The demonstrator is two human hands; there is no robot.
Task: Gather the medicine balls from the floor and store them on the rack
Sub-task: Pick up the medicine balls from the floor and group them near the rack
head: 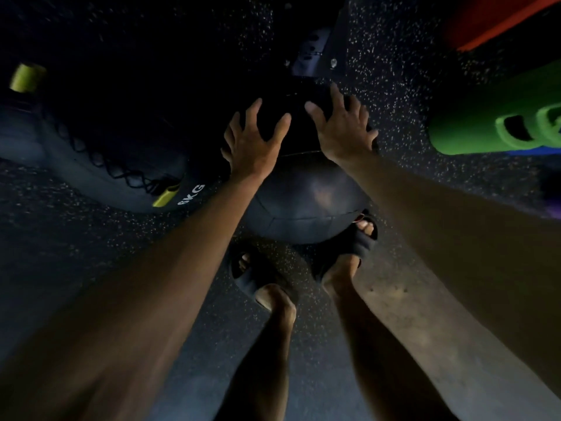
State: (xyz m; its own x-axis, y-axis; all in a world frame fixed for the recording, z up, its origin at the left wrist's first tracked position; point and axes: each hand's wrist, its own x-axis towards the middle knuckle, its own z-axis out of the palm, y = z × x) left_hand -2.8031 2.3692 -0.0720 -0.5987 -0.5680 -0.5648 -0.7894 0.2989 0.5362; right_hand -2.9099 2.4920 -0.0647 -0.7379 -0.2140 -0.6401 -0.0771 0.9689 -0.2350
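A large black medicine ball (306, 202) is at the centre of the head view, just above my feet. My left hand (252, 141) lies on its upper left side with fingers spread. My right hand (340, 126) lies on its upper right side, fingers also spread over the surface. A second dark medicine ball (91, 153), laced and marked "6KG" with yellow tabs, sits on the floor to the left, touching or nearly touching the first. A dim metal foot of the rack (312, 53) shows beyond the ball at the top centre.
The floor is dark speckled rubber (394, 86). A green foam block (485, 123) and a red one (498, 22) stand at the right. My feet in dark sandals (352, 244) are right behind the ball. The scene is very dim.
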